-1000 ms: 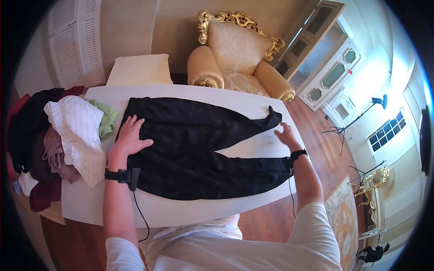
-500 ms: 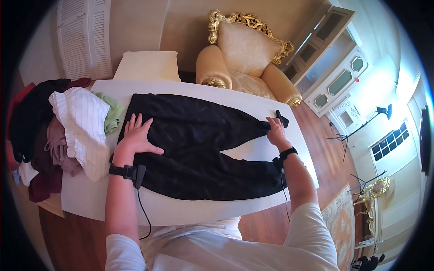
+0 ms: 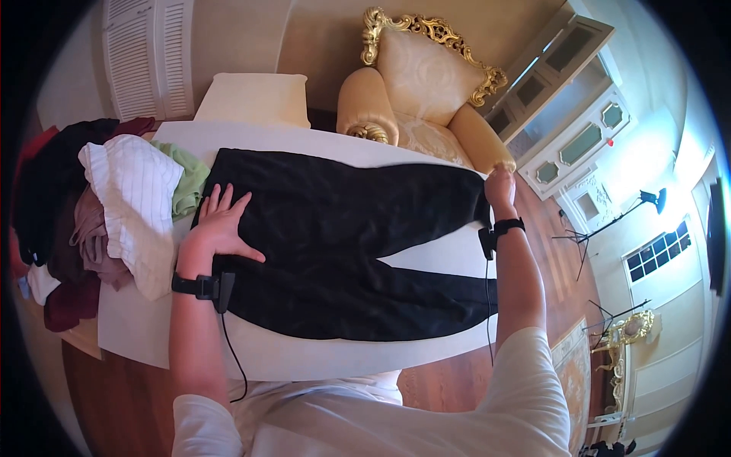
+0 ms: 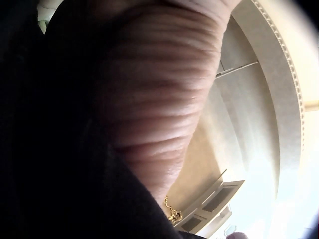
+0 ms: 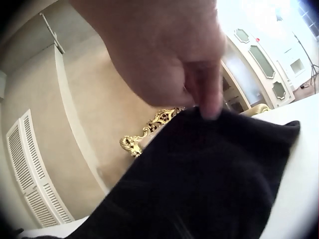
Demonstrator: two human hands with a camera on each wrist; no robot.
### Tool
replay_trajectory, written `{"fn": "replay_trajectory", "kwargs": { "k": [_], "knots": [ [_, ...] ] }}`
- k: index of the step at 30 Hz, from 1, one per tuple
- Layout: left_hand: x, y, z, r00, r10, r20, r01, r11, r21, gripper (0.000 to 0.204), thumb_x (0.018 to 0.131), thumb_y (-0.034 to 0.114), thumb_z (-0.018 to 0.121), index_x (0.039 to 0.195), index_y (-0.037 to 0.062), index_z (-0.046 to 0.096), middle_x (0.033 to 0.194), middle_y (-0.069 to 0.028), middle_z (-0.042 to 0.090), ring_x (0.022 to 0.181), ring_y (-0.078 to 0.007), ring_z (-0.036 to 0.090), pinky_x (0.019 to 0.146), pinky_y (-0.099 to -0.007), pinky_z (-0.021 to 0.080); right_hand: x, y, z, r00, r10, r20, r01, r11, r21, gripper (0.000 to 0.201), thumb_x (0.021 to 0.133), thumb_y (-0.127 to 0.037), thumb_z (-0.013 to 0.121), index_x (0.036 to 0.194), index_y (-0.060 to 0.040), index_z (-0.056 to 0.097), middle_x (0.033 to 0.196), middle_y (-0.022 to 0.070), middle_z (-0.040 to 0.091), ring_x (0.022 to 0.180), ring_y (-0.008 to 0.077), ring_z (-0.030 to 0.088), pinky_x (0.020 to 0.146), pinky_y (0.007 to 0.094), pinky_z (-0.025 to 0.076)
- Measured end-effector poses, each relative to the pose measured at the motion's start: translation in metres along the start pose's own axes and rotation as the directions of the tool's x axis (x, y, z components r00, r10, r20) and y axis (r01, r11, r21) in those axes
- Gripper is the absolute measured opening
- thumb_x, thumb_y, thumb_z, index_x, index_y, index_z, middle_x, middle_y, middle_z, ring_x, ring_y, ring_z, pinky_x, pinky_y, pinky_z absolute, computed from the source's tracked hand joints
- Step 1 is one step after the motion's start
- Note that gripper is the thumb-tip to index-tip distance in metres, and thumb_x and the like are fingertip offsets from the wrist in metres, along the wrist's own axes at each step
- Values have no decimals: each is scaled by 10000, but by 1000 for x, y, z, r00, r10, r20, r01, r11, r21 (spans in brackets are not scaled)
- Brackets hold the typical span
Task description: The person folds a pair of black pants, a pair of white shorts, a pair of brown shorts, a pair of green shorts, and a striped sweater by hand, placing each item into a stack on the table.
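Observation:
Black trousers (image 3: pixel 327 228) lie spread across the white table, waist end to the left and both legs pointing right. My left hand (image 3: pixel 218 231) rests on them near the waist with its fingers spread. At the end of the far leg, my right hand (image 3: pixel 500 190) pinches the hem. In the right wrist view the black cloth (image 5: pixel 199 169) rises to the right hand's fingers (image 5: pixel 211 102), lifted in a peak. The left wrist view shows mostly the left palm (image 4: pixel 154 94) close against dark cloth.
A heap of clothes lies at the table's left end, with a white striped garment (image 3: pixel 133 206) and a green one (image 3: pixel 188 183) on it. Beyond the white table (image 3: pixel 304 358) stand a gold armchair (image 3: pixel 430 84) and a cream stool (image 3: pixel 251 99).
My right hand has gone from beside the far hem to pinching it, and has pulled that leg out straighter to the right. The left hand stays on the waist end.

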State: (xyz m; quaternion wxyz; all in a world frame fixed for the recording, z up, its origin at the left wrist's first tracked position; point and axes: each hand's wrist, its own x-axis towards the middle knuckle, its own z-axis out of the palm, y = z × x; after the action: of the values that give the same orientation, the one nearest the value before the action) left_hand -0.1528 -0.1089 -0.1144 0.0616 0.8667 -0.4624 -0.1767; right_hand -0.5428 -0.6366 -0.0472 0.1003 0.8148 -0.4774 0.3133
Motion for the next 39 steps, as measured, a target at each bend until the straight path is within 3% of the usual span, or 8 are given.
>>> {"fn": "replay_trajectory", "kwargs": {
  "k": [2,8,13,22,23,28,33,39],
  "knots": [
    [0,0,1,1000,-14,-9,14,1000,-1,1554,443,738,940,1697,178,214,1756,-251,64,1629,-426,-46,1317,-517,62,-4,-9,5,987,-46,-152,54,997,51,454,901,-202,679,1311,-15,632,1262,264,690,1202,422,652,1062,489,508],
    [-4,3,-3,999,-34,-13,34,999,-17,1532,465,727,937,1699,182,210,1758,-244,66,1632,-416,-33,1318,-515,66,-46,28,40,843,71,533,-38,997,-74,699,925,-386,754,1485,-43,514,1439,283,584,1362,431,552,1151,489,450],
    [-3,-1,-3,999,-51,-20,51,998,-25,1512,473,707,943,1698,194,221,1762,-232,61,1633,-407,-39,1318,-517,63,-95,65,68,915,-45,401,40,999,22,855,933,-512,707,1565,-8,431,1445,311,578,1362,469,547,1154,488,445],
    [0,-7,0,998,-48,-40,46,998,-41,1512,466,686,953,1699,203,221,1764,-219,75,1635,-400,-28,1318,-520,65,-94,94,13,803,158,575,-57,980,-190,620,860,-548,800,1090,23,728,1026,207,768,973,384,747,887,476,586],
    [0,-7,0,998,-48,-41,46,998,-41,1512,466,683,954,1699,204,221,1765,-216,76,1636,-397,-27,1318,-521,65,-94,99,12,746,173,643,-185,982,-50,504,855,-478,847,925,5,723,823,140,750,651,258,711,604,380,576],
    [-1,-5,-4,998,-63,-21,63,998,-27,1513,467,676,957,1700,207,216,1768,-207,76,1637,-390,-24,1317,-520,65,-94,46,-56,342,179,922,-570,820,52,400,983,-429,752,869,-52,688,729,44,675,518,103,532,474,256,421],
    [-1,-4,-5,998,-67,-9,67,997,-25,1514,470,675,958,1701,207,211,1772,-194,61,1638,-384,-33,1318,-517,62,-105,61,-29,563,187,805,-546,816,191,240,960,-249,782,939,-33,681,769,43,687,549,111,567,475,258,433],
    [-1,-6,-3,998,-56,-13,55,997,-48,1517,471,676,957,1702,203,207,1770,-206,46,1637,-388,-47,1319,-508,51,-104,63,-18,587,313,747,-580,806,118,155,918,-110,779,983,-36,659,758,48,666,581,129,626,463,272,457]
  ]
}}
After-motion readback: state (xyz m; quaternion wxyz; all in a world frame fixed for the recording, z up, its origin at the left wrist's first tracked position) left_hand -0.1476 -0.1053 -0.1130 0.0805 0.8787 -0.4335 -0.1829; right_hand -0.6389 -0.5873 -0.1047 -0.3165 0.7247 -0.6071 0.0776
